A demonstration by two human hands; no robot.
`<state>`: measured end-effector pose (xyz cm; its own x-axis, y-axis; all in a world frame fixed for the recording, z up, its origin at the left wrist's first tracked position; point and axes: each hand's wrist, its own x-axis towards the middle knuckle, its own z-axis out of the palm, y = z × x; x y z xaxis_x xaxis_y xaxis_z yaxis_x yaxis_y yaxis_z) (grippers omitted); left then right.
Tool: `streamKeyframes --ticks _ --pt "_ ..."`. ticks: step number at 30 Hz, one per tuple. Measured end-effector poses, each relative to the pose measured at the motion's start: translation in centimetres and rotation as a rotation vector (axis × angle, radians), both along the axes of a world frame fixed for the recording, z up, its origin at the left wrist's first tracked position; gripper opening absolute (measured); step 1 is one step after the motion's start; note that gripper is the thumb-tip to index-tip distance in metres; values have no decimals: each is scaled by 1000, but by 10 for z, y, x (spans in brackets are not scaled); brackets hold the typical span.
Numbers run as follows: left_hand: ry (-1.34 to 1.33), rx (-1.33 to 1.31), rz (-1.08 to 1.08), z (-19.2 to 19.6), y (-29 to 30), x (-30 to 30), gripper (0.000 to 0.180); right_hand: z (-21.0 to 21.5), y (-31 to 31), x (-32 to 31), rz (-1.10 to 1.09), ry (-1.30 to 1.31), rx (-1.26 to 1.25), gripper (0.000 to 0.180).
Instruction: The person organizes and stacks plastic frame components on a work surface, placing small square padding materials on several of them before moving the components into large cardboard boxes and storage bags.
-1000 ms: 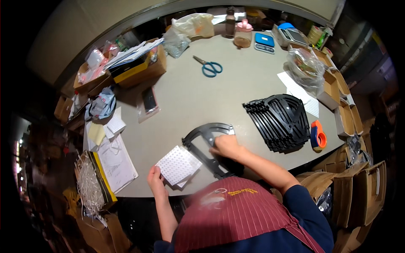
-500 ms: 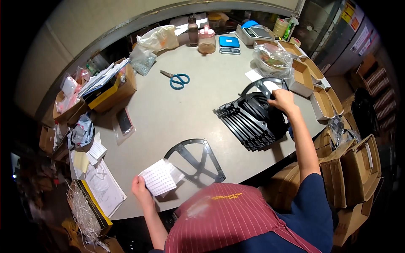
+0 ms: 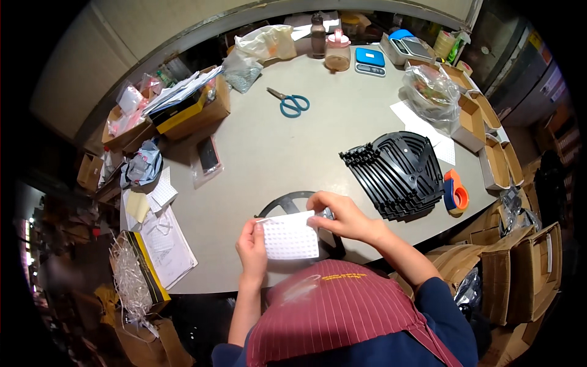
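A white sheet of small printed labels (image 3: 286,240) is held up low over the near part of the table. My left hand (image 3: 251,249) grips its left edge, thumb in front. At the upper right corner of the sheet my right hand (image 3: 343,218) is closed, thumb and fingertips pinching there. Behind and under the sheet lies a black fan-shaped plastic frame (image 3: 284,202), mostly hidden by the sheet and my hands. Farther right stands an overlapping stack of several such black frames (image 3: 400,174), which neither hand touches.
An orange and blue tape dispenser (image 3: 455,193) lies right of the stack. Teal-handled scissors (image 3: 293,105) rest on the far table (image 3: 263,153). Small open cardboard boxes (image 3: 471,122) and a plastic bag (image 3: 430,95) line the right edge. Papers (image 3: 168,251) and a filled carton (image 3: 194,116) occupy the left.
My right hand has let go of a black frame at the stack and come left to the label sheet. The sheet has shifted right and up over the single frame. The whole view has turned.
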<state>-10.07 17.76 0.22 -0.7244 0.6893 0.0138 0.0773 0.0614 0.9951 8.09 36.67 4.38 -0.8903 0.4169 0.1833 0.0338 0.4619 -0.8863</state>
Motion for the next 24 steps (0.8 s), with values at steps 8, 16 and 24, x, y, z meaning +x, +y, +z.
streamKeyframes --ticks 8,16,24 --pt "-600 97 -91 -3 -13 10 24 -25 -22 -10 -86 74 -34 14" --pt "-621 68 26 -38 -31 -9 24 -52 -27 -31 -110 161 121 10" --pt "-460 64 403 -110 -103 -56 19 -142 -18 -64 -151 45 417 11"
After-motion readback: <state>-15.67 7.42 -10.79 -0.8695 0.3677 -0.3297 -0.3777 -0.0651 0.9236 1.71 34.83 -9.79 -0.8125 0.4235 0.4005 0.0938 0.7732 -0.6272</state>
